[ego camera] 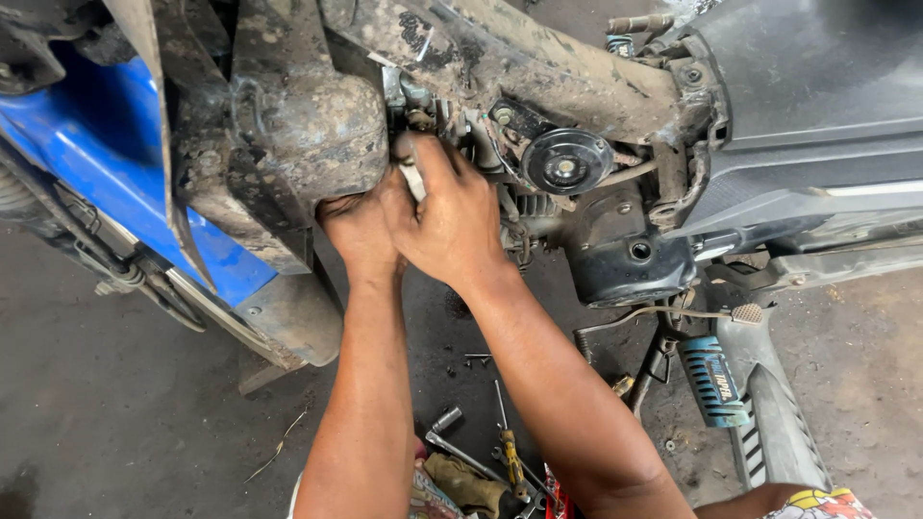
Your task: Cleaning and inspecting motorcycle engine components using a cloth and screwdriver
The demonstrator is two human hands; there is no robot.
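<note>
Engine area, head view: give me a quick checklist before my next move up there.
1. Both hands on the work: ok. Left hand and right hand press together at the engine.
2. Small light part held: cannot tell; mostly hidden by the right hand.
3. Fastener in view: not ok, the hands cover it.
4. Tools in reach: ok. Screwdriver and socket wrench lie on the floor below.

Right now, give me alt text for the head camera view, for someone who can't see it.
Two bare hands, the left hand and the right hand, press together into the muddy engine area of a blue motorbike; the right fingers pinch a small pale part. A screwdriver and sockets lie on the concrete floor below.
</note>
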